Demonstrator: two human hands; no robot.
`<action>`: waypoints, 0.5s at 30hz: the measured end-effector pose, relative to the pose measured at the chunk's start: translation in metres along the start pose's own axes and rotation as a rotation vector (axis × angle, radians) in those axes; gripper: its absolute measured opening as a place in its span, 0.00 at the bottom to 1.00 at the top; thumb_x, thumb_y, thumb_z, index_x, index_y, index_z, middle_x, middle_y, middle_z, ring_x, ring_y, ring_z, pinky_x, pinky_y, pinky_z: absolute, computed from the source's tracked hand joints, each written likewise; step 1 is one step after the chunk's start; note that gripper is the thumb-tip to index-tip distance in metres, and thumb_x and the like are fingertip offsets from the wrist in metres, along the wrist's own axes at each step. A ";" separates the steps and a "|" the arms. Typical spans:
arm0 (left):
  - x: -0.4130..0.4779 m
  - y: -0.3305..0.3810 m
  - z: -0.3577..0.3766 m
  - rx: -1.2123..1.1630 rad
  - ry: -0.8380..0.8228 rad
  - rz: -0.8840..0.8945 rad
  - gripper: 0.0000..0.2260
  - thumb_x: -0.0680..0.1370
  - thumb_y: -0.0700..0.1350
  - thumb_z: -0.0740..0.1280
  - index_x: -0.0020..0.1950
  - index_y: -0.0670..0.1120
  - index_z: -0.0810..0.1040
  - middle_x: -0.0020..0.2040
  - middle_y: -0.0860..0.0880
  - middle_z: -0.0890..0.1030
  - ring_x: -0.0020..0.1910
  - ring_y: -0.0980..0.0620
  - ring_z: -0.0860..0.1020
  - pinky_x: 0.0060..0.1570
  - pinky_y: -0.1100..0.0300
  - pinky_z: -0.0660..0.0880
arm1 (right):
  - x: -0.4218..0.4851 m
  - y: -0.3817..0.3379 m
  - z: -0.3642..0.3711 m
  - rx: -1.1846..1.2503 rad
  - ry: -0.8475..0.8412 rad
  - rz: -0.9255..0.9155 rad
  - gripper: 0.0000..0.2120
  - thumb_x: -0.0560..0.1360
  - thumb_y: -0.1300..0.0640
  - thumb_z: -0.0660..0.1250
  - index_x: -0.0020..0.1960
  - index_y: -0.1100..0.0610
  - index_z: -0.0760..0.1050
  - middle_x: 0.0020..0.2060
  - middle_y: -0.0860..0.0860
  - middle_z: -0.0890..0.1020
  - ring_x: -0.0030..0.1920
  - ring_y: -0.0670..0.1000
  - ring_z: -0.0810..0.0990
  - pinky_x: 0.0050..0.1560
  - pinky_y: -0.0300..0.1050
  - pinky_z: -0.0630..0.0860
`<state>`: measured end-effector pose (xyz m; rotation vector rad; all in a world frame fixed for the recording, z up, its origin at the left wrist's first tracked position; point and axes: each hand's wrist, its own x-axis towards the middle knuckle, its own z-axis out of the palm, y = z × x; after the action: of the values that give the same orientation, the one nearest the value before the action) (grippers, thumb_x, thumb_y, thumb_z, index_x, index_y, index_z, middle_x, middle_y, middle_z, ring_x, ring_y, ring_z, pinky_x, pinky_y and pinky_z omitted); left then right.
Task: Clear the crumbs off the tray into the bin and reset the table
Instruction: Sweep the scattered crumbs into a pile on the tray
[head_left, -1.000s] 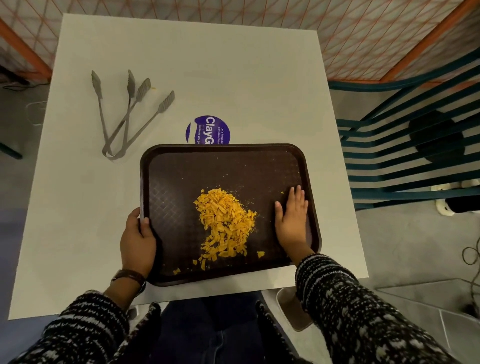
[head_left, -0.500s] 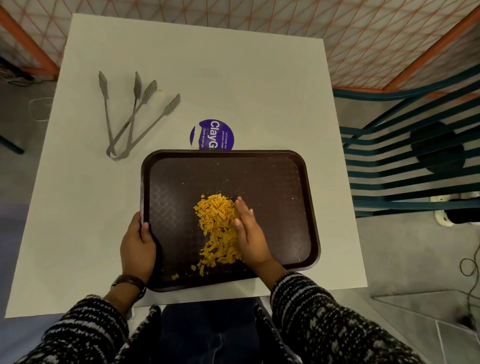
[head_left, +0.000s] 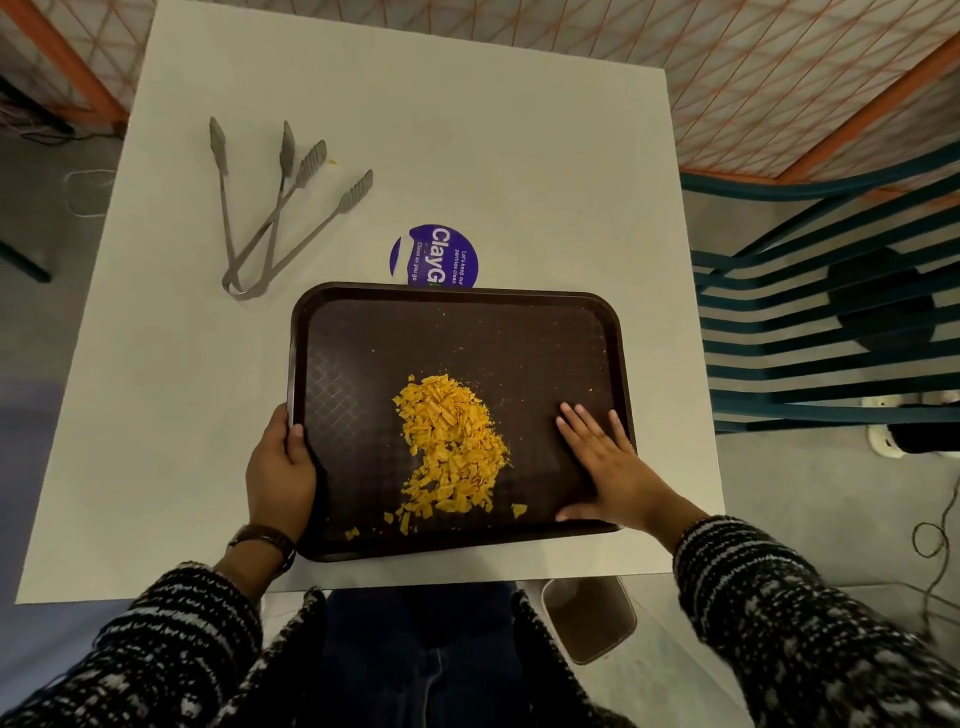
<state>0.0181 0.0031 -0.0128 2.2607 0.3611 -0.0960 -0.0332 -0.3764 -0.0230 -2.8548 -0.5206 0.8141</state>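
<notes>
A dark brown tray (head_left: 519, 332) lies on the white table (head_left: 415, 130) near its front edge. A heap of orange crumbs (head_left: 451, 447) sits in the tray's middle, with a few loose bits toward the near rim. My left hand (head_left: 278, 470) grips the tray's left rim, thumb over the edge. My right hand (head_left: 605, 467) rests flat on the tray's right part, fingers spread, apart from the heap and holding nothing. No bin can be told for sure.
Two metal tongs (head_left: 275, 208) lie crossed at the table's far left. A round purple sticker (head_left: 434, 254) sits just beyond the tray. A teal slatted chair (head_left: 831, 332) stands to the right. A small dark container (head_left: 589, 618) is on the floor below the table's front edge.
My right hand pushed into the crumb heap from the right, then drew back to the tray's right side. The heap is slightly tighter. My left hand stayed on the rim.
</notes>
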 end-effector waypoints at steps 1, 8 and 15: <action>0.000 0.000 0.000 -0.004 0.001 0.000 0.13 0.81 0.39 0.53 0.63 0.41 0.71 0.53 0.41 0.79 0.46 0.50 0.72 0.47 0.58 0.68 | 0.004 -0.006 0.001 -0.010 0.008 -0.013 0.54 0.65 0.25 0.57 0.75 0.53 0.35 0.75 0.50 0.38 0.74 0.47 0.33 0.71 0.56 0.29; -0.002 0.000 -0.002 -0.016 0.004 0.009 0.13 0.81 0.39 0.54 0.63 0.41 0.71 0.52 0.43 0.79 0.46 0.50 0.73 0.47 0.59 0.68 | 0.050 -0.053 -0.008 0.003 0.102 -0.089 0.56 0.64 0.24 0.57 0.75 0.57 0.37 0.75 0.54 0.39 0.75 0.50 0.35 0.69 0.63 0.29; -0.002 0.000 -0.003 -0.011 -0.001 0.012 0.13 0.81 0.39 0.54 0.63 0.42 0.72 0.50 0.43 0.79 0.45 0.51 0.74 0.44 0.60 0.68 | 0.074 -0.061 -0.018 0.063 0.165 -0.009 0.56 0.65 0.30 0.64 0.75 0.55 0.34 0.74 0.53 0.35 0.74 0.51 0.33 0.68 0.63 0.28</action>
<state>0.0156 0.0047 -0.0104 2.2519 0.3472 -0.0887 0.0172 -0.2931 -0.0306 -2.8270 -0.4767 0.5752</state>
